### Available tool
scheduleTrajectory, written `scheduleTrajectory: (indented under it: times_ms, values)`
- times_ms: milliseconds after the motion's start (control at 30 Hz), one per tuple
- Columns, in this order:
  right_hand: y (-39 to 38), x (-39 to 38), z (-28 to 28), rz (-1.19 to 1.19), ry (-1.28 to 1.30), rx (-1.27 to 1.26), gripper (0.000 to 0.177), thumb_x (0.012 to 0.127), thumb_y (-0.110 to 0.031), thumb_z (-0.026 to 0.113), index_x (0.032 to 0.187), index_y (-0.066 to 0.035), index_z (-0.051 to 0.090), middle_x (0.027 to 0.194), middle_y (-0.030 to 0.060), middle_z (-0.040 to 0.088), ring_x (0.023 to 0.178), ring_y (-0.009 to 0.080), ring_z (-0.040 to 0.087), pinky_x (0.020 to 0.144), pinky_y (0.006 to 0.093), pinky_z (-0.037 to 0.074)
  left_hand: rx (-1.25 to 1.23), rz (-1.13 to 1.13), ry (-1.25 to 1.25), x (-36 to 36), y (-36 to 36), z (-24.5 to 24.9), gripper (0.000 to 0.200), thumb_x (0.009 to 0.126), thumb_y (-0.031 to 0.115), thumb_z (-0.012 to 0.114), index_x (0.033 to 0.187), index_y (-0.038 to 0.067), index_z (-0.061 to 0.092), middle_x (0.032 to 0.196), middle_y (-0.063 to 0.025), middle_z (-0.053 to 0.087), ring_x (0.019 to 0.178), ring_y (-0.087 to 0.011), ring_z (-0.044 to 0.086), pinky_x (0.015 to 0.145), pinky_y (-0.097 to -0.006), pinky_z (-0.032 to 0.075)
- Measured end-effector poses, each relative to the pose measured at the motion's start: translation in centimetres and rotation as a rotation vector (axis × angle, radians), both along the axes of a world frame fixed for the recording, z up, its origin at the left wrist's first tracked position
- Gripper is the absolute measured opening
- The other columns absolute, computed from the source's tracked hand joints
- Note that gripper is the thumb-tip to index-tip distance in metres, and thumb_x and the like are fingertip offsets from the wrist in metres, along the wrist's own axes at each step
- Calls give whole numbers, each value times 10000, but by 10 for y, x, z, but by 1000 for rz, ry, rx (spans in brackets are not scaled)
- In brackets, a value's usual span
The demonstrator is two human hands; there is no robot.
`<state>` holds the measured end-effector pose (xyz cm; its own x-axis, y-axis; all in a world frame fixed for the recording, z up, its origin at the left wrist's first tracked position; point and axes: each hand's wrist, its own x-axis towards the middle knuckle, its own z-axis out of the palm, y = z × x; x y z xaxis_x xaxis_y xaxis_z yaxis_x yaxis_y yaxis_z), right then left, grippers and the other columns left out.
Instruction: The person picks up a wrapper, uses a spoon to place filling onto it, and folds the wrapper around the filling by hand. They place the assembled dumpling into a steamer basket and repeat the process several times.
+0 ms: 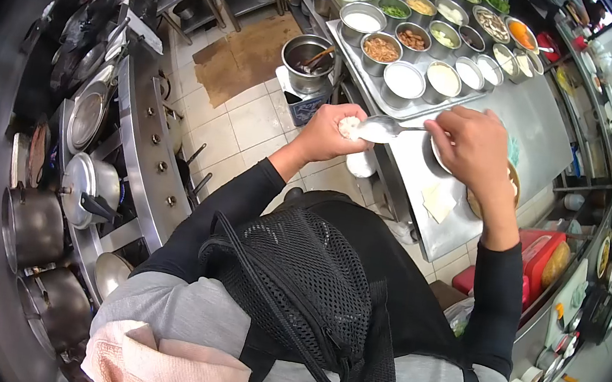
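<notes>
My left hand point(331, 131) is closed around a white, lumpy ball of food point(350, 127), which shows between the thumb and fingers. Its exact kind I cannot tell. A metal spoon point(379, 128) is gripped by its handle in my right hand point(470, 146), with its bowl right at the white lump. Under the right hand a pale round bowl point(436, 155) is partly hidden. A brown-rimmed bowl point(514, 187) shows behind the right wrist. Below it a pale yellow square sheet point(438, 201) lies on the steel table point(423, 232).
A metal tray point(415, 111) on the table carries several steel cups of chopped ingredients and white contents. A steel pot point(307, 61) with a wooden-handled utensil stands at the table's left. The stove point(145, 148) runs along my left, with a lidded pot point(89, 191) on it.
</notes>
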<state>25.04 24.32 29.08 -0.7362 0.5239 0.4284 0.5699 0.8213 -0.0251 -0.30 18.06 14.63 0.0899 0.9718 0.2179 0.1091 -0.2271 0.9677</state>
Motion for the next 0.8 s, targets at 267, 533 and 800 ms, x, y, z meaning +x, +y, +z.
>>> scheduleTrajectory:
  times_ms: [267, 533, 800]
  values:
    - [-2, -5, -17, -60, -48, -167, 255, 898, -321, 704, 756, -110, 719, 711, 85, 673, 663, 333, 650, 605, 450, 500, 127, 107, 164, -5, -8, -4, 257, 736, 170, 851, 879, 35, 685, 810, -41, 709, 744, -116, 660, 706, -286, 522]
    - [11, 22, -1, -357, 82, -485, 359, 951, -396, 650, 801, -78, 720, 648, 146, 621, 640, 354, 621, 599, 446, 466, 2, 59, 98, -12, -19, 9, 815, 790, 113, 854, 1519, 103, 490, 1016, 6, 645, 925, -88, 587, 865, -250, 482]
    - [-6, -3, -15, -266, 124, -454, 334, 952, -371, 653, 811, -82, 741, 718, 138, 676, 701, 353, 665, 633, 451, 504, 250, 204, 244, -18, -3, 8, 286, 744, 185, 883, 920, 42, 710, 937, -59, 687, 859, -145, 649, 797, -293, 514]
